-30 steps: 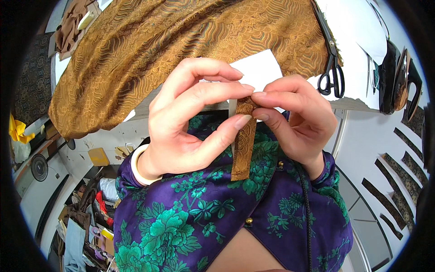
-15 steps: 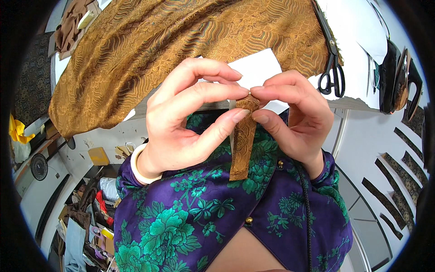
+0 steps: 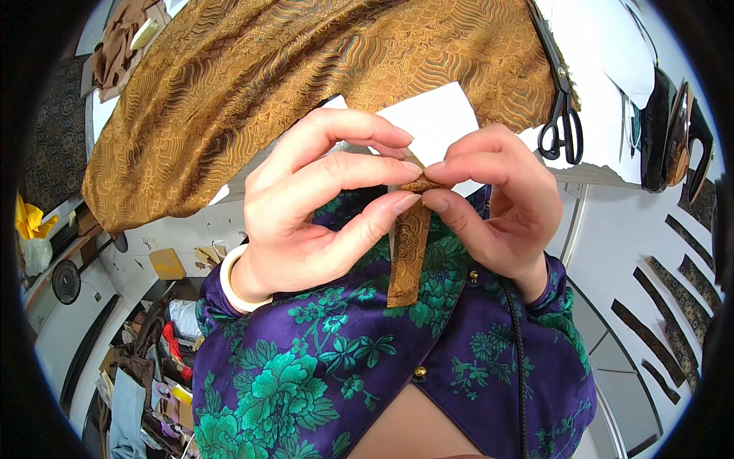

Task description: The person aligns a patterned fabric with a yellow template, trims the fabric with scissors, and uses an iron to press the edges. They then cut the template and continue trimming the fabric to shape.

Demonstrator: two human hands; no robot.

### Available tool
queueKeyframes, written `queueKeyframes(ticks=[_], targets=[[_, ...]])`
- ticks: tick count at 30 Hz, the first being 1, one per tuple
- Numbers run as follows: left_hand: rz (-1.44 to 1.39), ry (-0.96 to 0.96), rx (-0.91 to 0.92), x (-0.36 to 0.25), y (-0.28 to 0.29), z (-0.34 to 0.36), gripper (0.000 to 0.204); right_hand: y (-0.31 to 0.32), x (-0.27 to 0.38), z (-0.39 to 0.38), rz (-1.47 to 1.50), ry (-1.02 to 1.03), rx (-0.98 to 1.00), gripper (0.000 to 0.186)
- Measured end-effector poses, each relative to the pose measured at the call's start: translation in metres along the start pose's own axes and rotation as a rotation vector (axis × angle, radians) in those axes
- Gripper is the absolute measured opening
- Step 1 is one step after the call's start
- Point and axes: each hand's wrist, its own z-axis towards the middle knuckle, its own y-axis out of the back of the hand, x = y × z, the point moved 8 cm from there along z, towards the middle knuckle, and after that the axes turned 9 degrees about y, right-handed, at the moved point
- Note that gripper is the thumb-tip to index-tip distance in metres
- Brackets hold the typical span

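A narrow strip of golden-brown patterned fabric (image 3: 407, 256) hangs down in front of my chest, its upper end pinched in both hands. My left hand (image 3: 317, 203), with a pale bangle at the wrist, grips the strip's left side between thumb and fingertips. From the right, my right hand (image 3: 501, 203) closes thumb and index finger on the same end. Between the fingertips the fabric is folded or bunched; exactly how is partly hidden. A pale backing edge shows along the strip's left side. Just behind my fingers lies a white paper piece (image 3: 436, 115).
Golden-brown brocade cloth (image 3: 306, 61) spreads over the table. Black-handled scissors (image 3: 562, 107) lie on its right, with an iron (image 3: 692, 145) beyond. Dark patterned strips (image 3: 657, 336) lie on a white surface at right. Piled materials (image 3: 145, 367) sit lower left.
My fingertips have shifted slightly down on the strip, and its upper end now looks folded between them. The left fingers moved a little lower, uncovering more white paper.
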Motion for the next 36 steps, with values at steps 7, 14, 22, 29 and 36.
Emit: queueKeyframes(ticks=[7, 14, 22, 29, 36], targets=[[-0.053, 0.0, -0.059, 0.005, 0.0, 0.0, 0.021, -0.002, 0.001, 0.003, 0.019, 0.038, 0.022, 0.027], [-0.075, 0.031, -0.045, 0.006, -0.001, 0.002, 0.019, 0.0, -0.002, 0.001, 0.038, 0.0, -0.011, 0.023], [-0.165, 0.181, 0.052, 0.011, -0.007, 0.001, 0.016, -0.004, -0.012, -0.005, 0.17, -0.114, -0.06, 0.017], [-0.173, 0.204, 0.065, 0.013, -0.009, 0.0, 0.013, -0.005, -0.014, -0.006, 0.219, -0.124, -0.085, 0.016], [-0.228, 0.269, 0.076, 0.015, -0.009, 0.001, 0.01, -0.006, -0.014, -0.004, 0.286, -0.123, -0.099, 0.019]])
